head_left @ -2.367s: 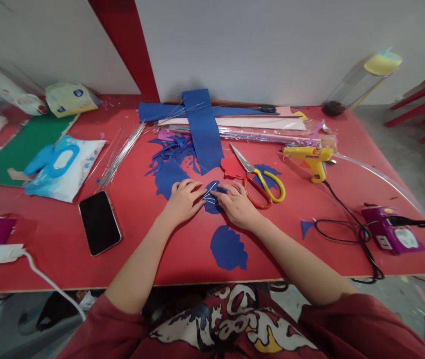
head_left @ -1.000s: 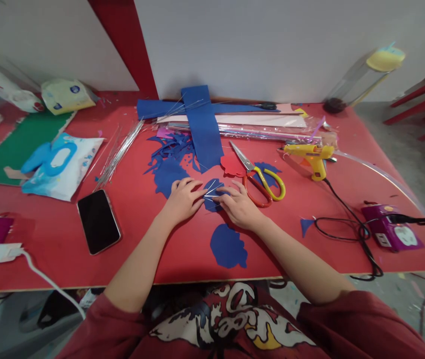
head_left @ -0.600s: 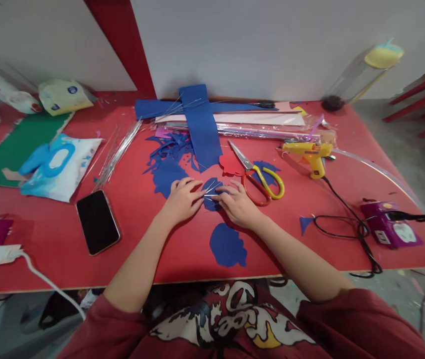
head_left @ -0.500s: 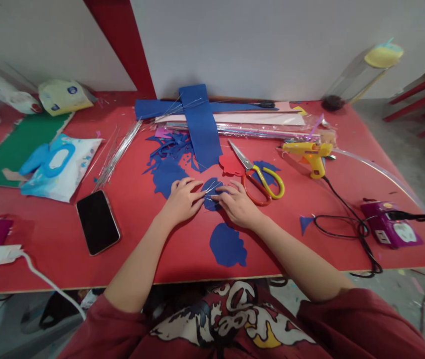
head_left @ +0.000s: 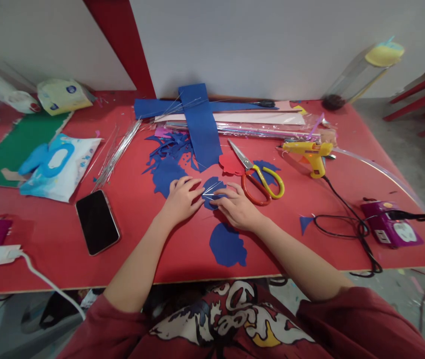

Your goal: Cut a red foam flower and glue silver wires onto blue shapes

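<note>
Scissors (head_left: 248, 165) nr hands (head_left: 238, 207), glue gun (head_left: 311, 149) farther R

This looks like a craft place. Scissors (head_left: 248, 164), a glue gun (head_left: 311, 151) and blue scraps (head_left: 174, 145) lie on the table (head_left: 272, 244).

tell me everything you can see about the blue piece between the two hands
The blue piece is a small, flat, dark-blue cutout, apparently felt or foam sheet, lying on the red table. Thin silvery wires fan across it. The left hand has fingertips at its left edge; the right hand reaches over its right side, hiding part of the outline.
</note>
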The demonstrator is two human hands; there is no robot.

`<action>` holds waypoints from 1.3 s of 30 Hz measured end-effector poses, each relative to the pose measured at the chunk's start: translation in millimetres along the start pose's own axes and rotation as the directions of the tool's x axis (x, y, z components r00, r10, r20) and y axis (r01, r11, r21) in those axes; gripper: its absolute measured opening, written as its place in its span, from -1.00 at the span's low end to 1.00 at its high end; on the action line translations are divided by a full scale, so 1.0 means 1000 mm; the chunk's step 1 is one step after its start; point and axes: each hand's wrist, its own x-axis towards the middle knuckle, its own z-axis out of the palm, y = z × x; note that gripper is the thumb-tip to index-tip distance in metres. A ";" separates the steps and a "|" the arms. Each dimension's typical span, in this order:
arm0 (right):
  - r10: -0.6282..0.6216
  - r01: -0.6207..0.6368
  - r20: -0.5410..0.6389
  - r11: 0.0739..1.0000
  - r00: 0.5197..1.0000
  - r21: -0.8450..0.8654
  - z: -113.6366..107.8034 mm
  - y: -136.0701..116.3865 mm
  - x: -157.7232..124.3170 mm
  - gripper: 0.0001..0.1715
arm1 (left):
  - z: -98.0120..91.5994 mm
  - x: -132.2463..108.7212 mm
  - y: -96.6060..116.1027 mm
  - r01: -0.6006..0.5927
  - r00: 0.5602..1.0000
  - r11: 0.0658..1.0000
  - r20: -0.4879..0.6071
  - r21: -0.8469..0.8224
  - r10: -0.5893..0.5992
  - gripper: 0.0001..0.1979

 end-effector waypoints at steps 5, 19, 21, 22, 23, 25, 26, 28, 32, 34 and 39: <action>0.009 -0.008 0.023 1.000 1.000 -0.019 0.003 0.002 0.002 -0.72 | 0.000 0.000 0.002 0.024 1.000 1.000 0.011 -0.004 -0.024 -0.72; 0.188 -0.169 -0.167 0.978 0.968 0.119 -0.004 0.005 0.002 -0.80 | -0.002 0.001 0.003 0.047 0.999 0.998 0.027 -0.031 -0.047 -0.71; 0.236 -0.210 -0.222 0.968 0.946 0.135 -0.004 0.007 0.001 -0.84 | -0.002 0.001 0.003 0.045 0.999 0.998 0.028 -0.039 -0.044 -0.71; 0.248 -0.220 -0.247 0.966 0.937 0.135 -0.005 0.008 0.001 -0.86 | -0.002 0.001 0.003 0.043 0.999 0.998 0.028 -0.042 -0.042 -0.71; 0.256 -0.227 -0.268 0.965 0.929 0.133 -0.005 0.008 0.000 -0.87 | -0.002 0.001 0.004 0.041 0.999 0.998 0.029 -0.044 -0.040 -0.70; 0.273 -0.246 -0.290 0.961 0.917 0.127 -0.005 0.008 -0.001 -0.88 | -0.003 0.001 0.004 0.045 0.999 0.998 0.028 -0.045 -0.043 -0.70; 0.287 -0.261 -0.292 0.957 0.912 0.125 -0.005 0.008 -0.002 -0.88 | -0.003 0.002 0.004 0.050 0.998 0.998 0.027 -0.044 -0.049 -0.69; 0.316 -0.291 -0.285 0.948 0.905 0.127 -0.004 0.005 -0.003 -0.87 | -0.002 0.002 0.005 0.064 0.998 0.997 0.022 -0.041 -0.063 -0.66; 0.318 -0.298 -0.281 0.948 0.905 0.113 0.001 -0.002 -0.004 -0.86 | 0.003 0.002 0.006 0.082 0.997 0.996 0.018 -0.042 -0.081 -0.52; 0.291 -0.277 -0.272 0.957 0.917 0.090 0.004 -0.005 -0.003 -0.86 | 0.006 0.002 0.007 0.085 0.996 0.996 0.017 -0.041 -0.085 -0.46; 0.241 -0.238 -0.181 0.970 0.953 0.041 0.012 -0.010 0.002 -0.83 | 0.010 0.001 0.009 0.082 0.997 0.996 0.005 -0.033 -0.082 -0.47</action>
